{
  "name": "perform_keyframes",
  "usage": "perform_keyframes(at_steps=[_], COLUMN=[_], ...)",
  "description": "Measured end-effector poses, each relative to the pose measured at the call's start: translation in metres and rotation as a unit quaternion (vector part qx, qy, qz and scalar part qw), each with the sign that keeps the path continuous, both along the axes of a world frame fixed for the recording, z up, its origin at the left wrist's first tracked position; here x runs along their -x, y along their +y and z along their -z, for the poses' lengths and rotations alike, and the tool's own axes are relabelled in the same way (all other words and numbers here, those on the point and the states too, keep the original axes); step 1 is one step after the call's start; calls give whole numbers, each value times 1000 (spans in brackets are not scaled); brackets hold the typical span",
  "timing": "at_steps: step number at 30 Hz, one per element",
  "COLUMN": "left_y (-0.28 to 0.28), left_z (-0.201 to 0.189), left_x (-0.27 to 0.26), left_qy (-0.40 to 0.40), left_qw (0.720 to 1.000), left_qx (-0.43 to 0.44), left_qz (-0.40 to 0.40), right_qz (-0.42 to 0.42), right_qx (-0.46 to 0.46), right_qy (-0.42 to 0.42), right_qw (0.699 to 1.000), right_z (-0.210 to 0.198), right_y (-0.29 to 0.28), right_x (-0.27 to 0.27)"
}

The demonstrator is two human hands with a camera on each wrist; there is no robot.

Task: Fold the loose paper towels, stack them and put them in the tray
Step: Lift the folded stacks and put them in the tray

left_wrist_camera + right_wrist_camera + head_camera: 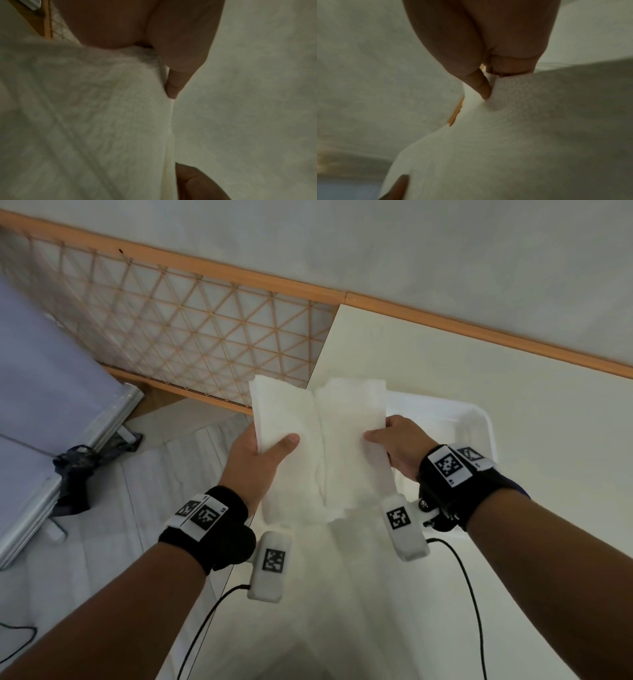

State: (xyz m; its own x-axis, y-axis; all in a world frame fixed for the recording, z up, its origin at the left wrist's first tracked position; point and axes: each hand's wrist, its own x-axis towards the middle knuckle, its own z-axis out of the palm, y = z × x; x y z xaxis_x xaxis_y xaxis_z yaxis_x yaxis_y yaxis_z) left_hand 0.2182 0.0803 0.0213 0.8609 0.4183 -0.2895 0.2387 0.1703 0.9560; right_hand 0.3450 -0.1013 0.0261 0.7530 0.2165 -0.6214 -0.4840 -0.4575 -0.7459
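Note:
Two white folded paper towels are held up side by side above the table. My left hand [263, 450] pinches the left paper towel [287, 419], thumb on top and fingers hidden beneath. My right hand [394, 441] pinches the right paper towel [349, 433] the same way. The inner edges of the two towels touch in the middle. Behind my right hand sits the white tray [479, 419], partly hidden. In the left wrist view the towel [96, 115] fills the left half under my thumb [173, 86]. In the right wrist view the towel [530, 128] spreads below my thumb [482, 88].
The cream table [513, 392] runs right and toward me, against a wall with an orange wooden rail [479, 326]. At the left a lattice panel [191, 337] stands beside a bed with a purple cover [51, 364]. Black cables [469, 594] hang from my wrist cameras.

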Motion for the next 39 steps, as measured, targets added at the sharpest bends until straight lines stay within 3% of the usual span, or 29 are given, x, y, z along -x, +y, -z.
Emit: perform_keyframes(at_steps=[8, 21, 27, 33, 39], left_y=[31, 21, 23, 23, 25], left_z=[0, 3, 2, 2, 7], left_x=[8, 10, 10, 9, 8], left_qy=[11, 15, 13, 8, 13], left_qw=[998, 999, 999, 999, 1000], left_qx=[-5, -8, -12, -8, -7], left_qz=[-64, -38, -34, -30, -27], right_qz=[-80, -94, -81, -89, -58], right_qx=[128, 208, 195, 255, 234], right_qy=[43, -25, -14, -42, -57], right_qw=[988, 973, 977, 962, 969], right_z=[45, 41, 39, 31, 37], right_y=[3, 8, 7, 5, 5], right_x=[-17, -11, -10, -16, -20])
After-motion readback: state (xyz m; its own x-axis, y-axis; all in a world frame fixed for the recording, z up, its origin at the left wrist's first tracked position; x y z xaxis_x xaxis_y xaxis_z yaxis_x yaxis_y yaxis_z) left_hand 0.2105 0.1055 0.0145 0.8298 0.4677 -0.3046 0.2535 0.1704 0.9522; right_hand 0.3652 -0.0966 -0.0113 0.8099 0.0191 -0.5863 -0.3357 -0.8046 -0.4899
